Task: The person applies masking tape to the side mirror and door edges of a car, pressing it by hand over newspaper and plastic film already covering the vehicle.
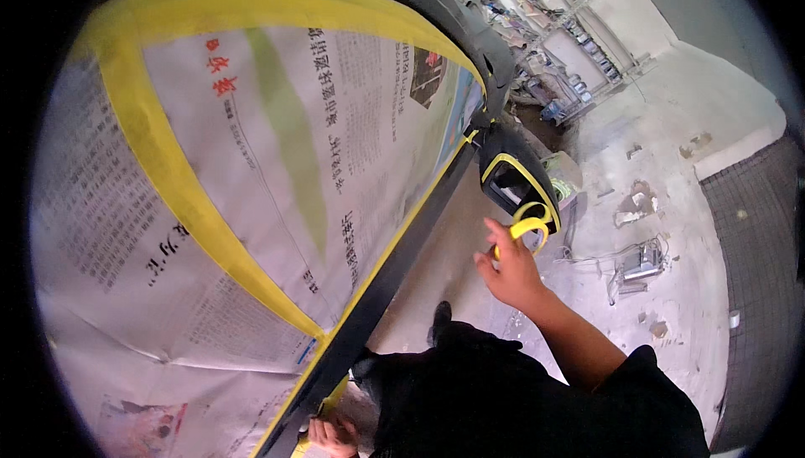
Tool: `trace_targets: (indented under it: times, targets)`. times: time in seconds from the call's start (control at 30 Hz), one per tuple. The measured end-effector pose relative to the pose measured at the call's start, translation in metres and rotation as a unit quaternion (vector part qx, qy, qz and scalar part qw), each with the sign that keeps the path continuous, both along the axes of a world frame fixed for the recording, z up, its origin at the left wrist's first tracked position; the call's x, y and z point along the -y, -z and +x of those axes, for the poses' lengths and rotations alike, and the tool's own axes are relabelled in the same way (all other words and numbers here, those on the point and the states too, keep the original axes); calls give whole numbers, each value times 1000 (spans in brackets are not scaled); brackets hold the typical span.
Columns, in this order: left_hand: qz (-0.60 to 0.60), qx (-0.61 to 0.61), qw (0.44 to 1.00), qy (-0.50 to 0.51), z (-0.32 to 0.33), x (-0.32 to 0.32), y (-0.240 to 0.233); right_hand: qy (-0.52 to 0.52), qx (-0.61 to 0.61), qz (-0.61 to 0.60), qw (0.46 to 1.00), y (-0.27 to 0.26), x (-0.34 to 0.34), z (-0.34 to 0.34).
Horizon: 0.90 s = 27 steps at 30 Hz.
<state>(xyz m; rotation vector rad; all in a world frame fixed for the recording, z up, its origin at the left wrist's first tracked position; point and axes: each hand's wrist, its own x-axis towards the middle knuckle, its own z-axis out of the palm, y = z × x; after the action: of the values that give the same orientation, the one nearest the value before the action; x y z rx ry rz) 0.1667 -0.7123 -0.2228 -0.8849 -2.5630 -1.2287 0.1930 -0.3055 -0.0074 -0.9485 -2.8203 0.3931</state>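
Observation:
My right hand [512,276] holds yellow masking tape rolls [529,227], two rings of which show around its fingers. Its thumb and index finger stick out apart from each other. Just beyond is a car's side mirror [522,188], its glass edged with yellow tape. Low in the view, my left hand [333,437] has curled fingers against the car's side, beside a yellow tape strip [335,395]; its exact grip is hidden. Newspaper sheets [207,125] cover the car's glass, bordered by yellow masking tape [157,162] along the dark frame [402,244].
A rack [566,56] crowded with cans and loose items stands behind the mirror. On the pale, stained floor [604,169] sit a metal box with cables [641,263] and scraps. A dark grid-patterned surface [761,219] lies at the far right. My shoe [442,313] shows beside the car.

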Motion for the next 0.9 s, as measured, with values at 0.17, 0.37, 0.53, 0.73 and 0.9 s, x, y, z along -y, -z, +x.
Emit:
trace_targets:
  times: [0.17, 0.37, 0.53, 0.73, 0.9]
  targets:
    - [-38, -40, 998, -23, 1, 4, 22, 16, 34, 30, 999, 17, -3, -40]
    - [-33, -62, 997, 12, 9, 20, 47, 85, 50, 2, 995, 7, -7, -91]
    - [-39, -73, 996, 31, 12, 27, 61, 112, 50, -8, 992, 1, -3, -109]
    - [-48, -85, 994, 50, 11, 39, 73, 118, 58, 30, 991, 9, 2, -99]
    - [-48, -59, 996, 49, 22, 49, 94, 149, 100, 13, 984, 6, 5, -94]
